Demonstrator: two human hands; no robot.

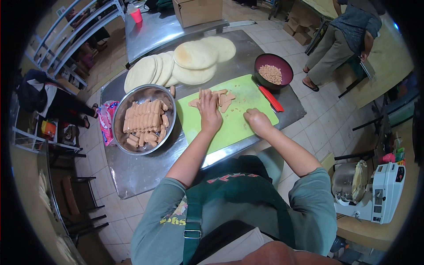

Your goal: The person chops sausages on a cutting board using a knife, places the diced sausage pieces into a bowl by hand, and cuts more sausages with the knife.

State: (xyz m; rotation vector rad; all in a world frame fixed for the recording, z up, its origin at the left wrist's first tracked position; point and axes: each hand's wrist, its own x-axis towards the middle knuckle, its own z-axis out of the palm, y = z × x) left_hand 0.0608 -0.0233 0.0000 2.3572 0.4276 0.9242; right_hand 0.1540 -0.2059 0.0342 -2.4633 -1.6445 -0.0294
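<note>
My left hand (209,114) lies over halved hot dogs (226,101) on a green cutting board (198,131), its fingers stretched forward across them. To the right, my right hand (259,123) rests on the board with its fingers curled in; nothing shows in it. Small chopped bits lie scattered between the hands. A knife with a red handle (270,98) sits along the board's right edge. Left of the board, a steel bowl (172,129) holds many whole and cut hot dogs (143,117). A dark bowl (286,66) behind the knife contains diced pieces (270,74).
Round flatbreads (194,55) are spread at the table's back. A pink plastic package (106,121) lies left of the steel bowl. Behind stands another metal table with a cardboard box (197,11) and a red cup (136,16). A white mixer (383,194) is at right; people stand on both sides.
</note>
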